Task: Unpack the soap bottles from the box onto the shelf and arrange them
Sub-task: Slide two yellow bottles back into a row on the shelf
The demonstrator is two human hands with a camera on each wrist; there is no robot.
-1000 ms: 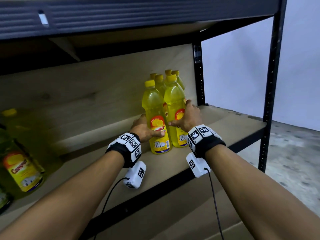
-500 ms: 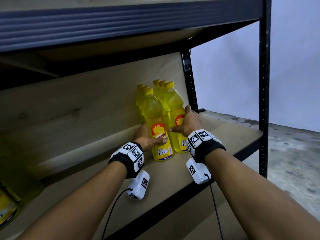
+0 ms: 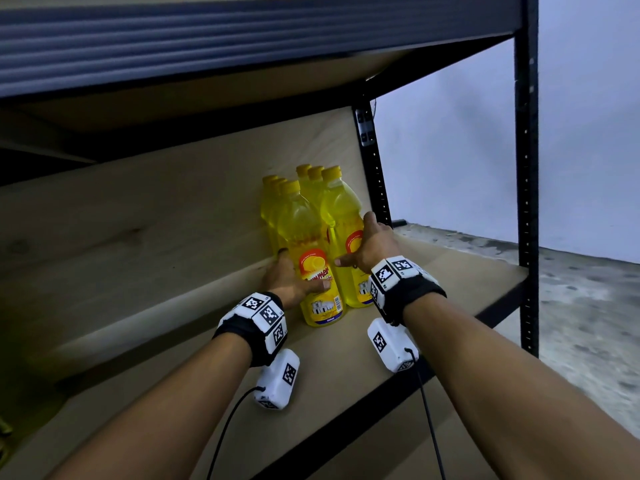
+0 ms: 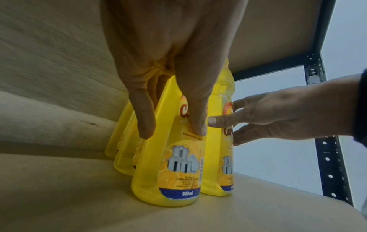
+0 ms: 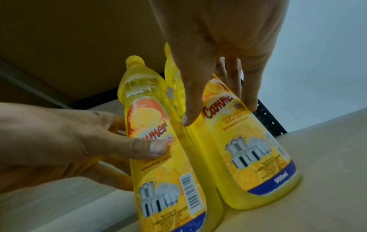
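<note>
Pale bluish-white wall behind rack, right side. Rough grey concrete floor below wall, mottled, stretching to right edge. Dark strip at wall foot where floor begins. Small dark object low at wall base, just beside rear rack post; too small to tell what it is.
</note>
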